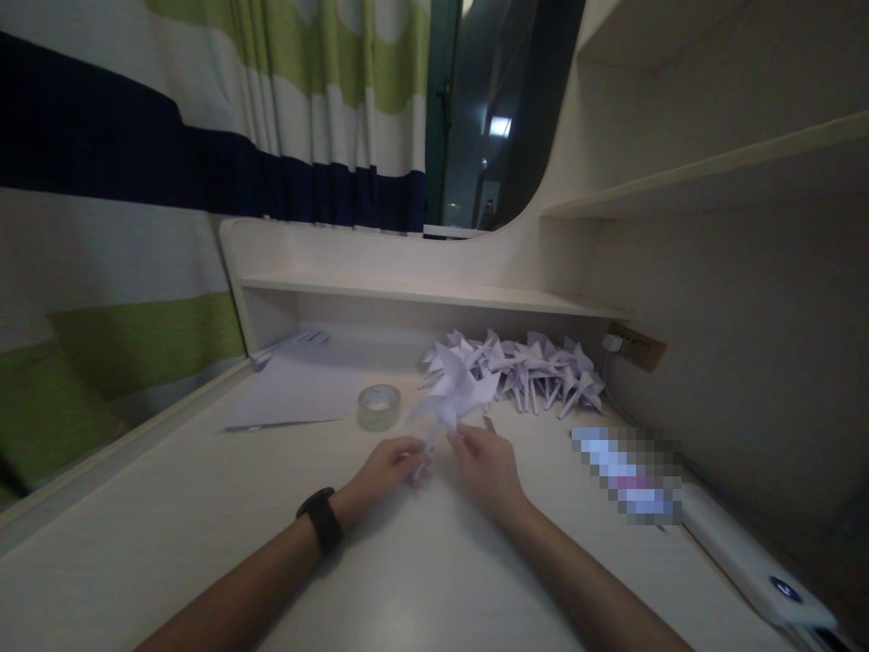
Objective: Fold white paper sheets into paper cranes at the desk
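A white paper pinwheel (456,389) is held up over the middle of the desk, its blades spread. My left hand (388,467) pinches its paper stick below the blades, and a dark watch sits on that wrist. With thumb and fingers closed, my right hand (490,469) grips the lower edge of a blade. Left of the pinwheel lies a roll of clear tape (378,418). Behind it are several finished-looking paper pinwheels (536,362) in a heap. A small dark-tipped object (489,424) shows partly behind my right hand.
Sheets of white paper (291,385) lie at the back left. On the right are a pixelated item (625,478) and a long white device (747,548) along the wall. A socket (638,348) holds a white plug. A low shelf (421,292) overhangs the desk's back.
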Demonstrator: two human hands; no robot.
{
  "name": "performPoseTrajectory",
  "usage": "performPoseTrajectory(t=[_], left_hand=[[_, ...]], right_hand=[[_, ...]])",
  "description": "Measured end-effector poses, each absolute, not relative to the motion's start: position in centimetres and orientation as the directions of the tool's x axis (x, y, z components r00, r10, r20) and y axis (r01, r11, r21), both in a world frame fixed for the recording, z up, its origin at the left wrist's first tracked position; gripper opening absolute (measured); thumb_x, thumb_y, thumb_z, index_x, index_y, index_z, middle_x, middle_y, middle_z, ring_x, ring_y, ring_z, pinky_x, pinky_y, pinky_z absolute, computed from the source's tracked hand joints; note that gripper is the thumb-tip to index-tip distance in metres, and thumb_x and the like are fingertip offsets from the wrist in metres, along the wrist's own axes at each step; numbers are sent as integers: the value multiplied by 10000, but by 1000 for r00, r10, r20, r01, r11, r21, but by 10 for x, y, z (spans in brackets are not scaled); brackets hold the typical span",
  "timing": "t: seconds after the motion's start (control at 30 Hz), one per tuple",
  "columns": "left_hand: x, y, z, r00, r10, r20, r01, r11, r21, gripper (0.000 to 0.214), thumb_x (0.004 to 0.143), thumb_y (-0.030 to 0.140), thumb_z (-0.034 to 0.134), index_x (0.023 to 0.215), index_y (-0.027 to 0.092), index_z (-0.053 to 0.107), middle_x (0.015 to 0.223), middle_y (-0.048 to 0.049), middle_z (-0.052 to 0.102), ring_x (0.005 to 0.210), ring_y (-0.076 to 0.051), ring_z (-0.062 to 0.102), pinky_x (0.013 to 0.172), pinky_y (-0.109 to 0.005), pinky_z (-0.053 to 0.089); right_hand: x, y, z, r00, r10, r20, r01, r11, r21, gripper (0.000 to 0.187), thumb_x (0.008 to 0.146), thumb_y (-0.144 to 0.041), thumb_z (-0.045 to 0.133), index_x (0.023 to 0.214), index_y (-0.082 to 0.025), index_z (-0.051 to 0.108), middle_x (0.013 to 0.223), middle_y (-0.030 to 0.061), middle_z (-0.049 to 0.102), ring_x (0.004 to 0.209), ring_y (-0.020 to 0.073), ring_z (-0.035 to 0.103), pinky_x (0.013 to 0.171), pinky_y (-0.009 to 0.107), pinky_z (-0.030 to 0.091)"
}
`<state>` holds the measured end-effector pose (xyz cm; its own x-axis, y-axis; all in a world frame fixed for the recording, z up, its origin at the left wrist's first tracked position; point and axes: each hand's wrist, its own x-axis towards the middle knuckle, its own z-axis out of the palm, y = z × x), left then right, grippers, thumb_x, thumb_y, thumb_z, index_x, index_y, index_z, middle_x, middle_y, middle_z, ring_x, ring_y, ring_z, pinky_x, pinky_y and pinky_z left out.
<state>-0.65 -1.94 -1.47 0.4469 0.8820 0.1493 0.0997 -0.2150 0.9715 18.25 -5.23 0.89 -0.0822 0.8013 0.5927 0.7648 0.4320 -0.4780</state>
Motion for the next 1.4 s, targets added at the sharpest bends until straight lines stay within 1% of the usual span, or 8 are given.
performPoseTrajectory(t=[0.13,0.3,0.47,0.57,0.87,1.1,1.23,1.4], left_hand=[[-7,-19,-14,495,848,191,93,-270,958,347,795,439,607,857,103,671,740,-87,666,589,-151,589,558,-276,486],[-8,-18,-14,510,829,232,62,-304,951,377,783,489,609,776,117,665,681,-55,633,575,-138,567,571,-273,484],[-12,-14,-18,440,886,144,14,-167,986,413,758,517,635,880,124,670,880,-106,666,744,-190,616,619,-294,506],[-14,-14,-16,403,895,191,72,-238,969,422,743,523,646,827,111,680,794,-88,661,671,-167,582,577,-260,458],[-11,-18,-10,454,847,276,36,-327,944,348,758,461,656,768,117,707,788,-93,700,745,-210,606,713,-308,457],[-11,-17,-11,459,844,277,47,-334,941,314,724,422,683,828,127,720,831,-100,721,779,-225,634,748,-327,473],[-10,-21,-2,401,872,280,156,-366,917,286,680,421,713,761,147,714,767,-68,712,723,-204,618,675,-287,463],[-10,-25,8,188,940,285,293,-330,897,355,764,450,602,562,163,656,516,-9,592,495,-139,511,513,-244,383]], right_hand=[[177,-60,8,-241,824,512,754,491,-436,358,944,-346,423,1227,-213,597,755,40,731,671,181,680,598,234,416],[176,-64,4,-426,773,469,709,608,-358,450,948,-338,410,1381,-221,450,958,62,739,813,202,696,671,248,448],[175,-64,4,-403,766,502,698,612,-373,314,951,-301,396,1022,-226,693,950,51,738,839,171,680,723,226,437],[172,-65,4,-335,814,474,760,531,-375,279,915,-325,461,860,-207,707,781,43,729,708,170,658,639,229,407],[164,-62,-4,-299,883,363,696,462,-549,310,885,-391,517,734,-189,697,661,17,693,600,151,600,556,225,340],[165,-56,-11,-250,902,351,715,416,-562,322,875,-357,523,678,-166,692,629,26,684,574,146,589,523,224,314],[165,-56,-12,-199,907,373,732,390,-559,322,866,-350,538,646,-164,682,605,18,672,539,137,568,502,226,297],[165,-57,-11,-189,903,387,752,386,-535,289,849,-324,561,636,-167,677,596,14,667,525,130,550,507,230,294]])
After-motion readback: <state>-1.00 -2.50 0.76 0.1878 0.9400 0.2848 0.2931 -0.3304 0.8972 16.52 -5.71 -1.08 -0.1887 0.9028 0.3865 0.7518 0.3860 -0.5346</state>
